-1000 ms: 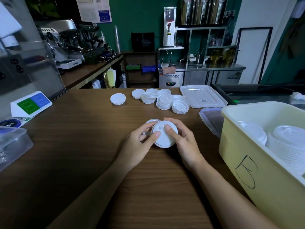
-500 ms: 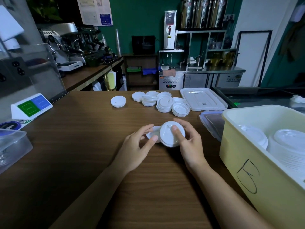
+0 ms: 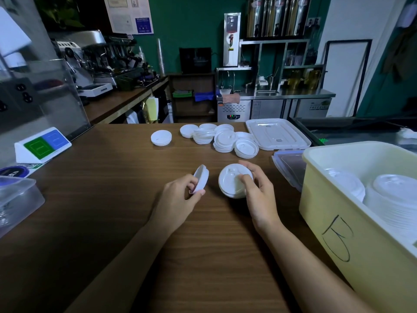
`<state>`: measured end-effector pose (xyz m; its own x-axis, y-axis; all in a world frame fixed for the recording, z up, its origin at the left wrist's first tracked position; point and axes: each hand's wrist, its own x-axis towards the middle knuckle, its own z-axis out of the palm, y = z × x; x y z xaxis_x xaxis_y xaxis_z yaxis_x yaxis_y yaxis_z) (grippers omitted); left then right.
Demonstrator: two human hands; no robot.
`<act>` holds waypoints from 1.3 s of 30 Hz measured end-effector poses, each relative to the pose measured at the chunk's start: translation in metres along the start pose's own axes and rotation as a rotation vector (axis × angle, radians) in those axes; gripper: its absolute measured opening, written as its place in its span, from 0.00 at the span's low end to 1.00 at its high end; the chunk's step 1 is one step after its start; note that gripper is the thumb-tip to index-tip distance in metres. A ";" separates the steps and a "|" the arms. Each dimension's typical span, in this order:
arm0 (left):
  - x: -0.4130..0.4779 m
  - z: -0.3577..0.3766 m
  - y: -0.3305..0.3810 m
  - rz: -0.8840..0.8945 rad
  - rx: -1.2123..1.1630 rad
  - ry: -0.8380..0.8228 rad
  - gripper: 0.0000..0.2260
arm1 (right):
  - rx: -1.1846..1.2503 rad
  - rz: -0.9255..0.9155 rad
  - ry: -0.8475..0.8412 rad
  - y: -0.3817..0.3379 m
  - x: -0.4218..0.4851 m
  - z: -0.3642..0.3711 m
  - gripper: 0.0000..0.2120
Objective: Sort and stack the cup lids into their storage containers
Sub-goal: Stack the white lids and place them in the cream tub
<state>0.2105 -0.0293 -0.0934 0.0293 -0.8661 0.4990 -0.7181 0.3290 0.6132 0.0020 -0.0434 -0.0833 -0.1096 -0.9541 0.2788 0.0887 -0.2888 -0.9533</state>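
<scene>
In the head view, my left hand (image 3: 178, 195) pinches one white cup lid (image 3: 200, 179), tilted on edge just above the counter (image 3: 101, 188). It is held apart from the short lid stack (image 3: 232, 180), which my right hand (image 3: 259, 190) grasps with the thumb on top. I'd turn the single lid to match, seat its rim squarely and press lightly. The stack then belongs in the yellow bin (image 3: 338, 211) at my right, beside the stacked lids (image 3: 394, 193). Loose lids (image 3: 223, 140) wait farther back.
</scene>
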 end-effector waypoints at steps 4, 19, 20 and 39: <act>0.000 -0.005 0.016 -0.110 -0.183 0.132 0.12 | -0.031 -0.021 -0.040 -0.001 -0.001 -0.001 0.15; -0.001 -0.001 0.028 -0.144 -0.565 0.010 0.17 | 0.094 0.057 -0.238 -0.010 -0.003 0.004 0.13; -0.001 -0.001 0.029 -0.139 -0.555 0.018 0.17 | 0.093 0.071 -0.243 -0.011 -0.004 0.004 0.13; -0.002 0.000 0.026 -0.241 -0.738 -0.225 0.23 | 0.161 0.091 -0.273 0.000 -0.004 0.009 0.23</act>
<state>0.1916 -0.0194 -0.0786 -0.0726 -0.9740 0.2146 -0.0630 0.2192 0.9736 0.0109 -0.0406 -0.0836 0.1733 -0.9566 0.2345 0.2435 -0.1891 -0.9513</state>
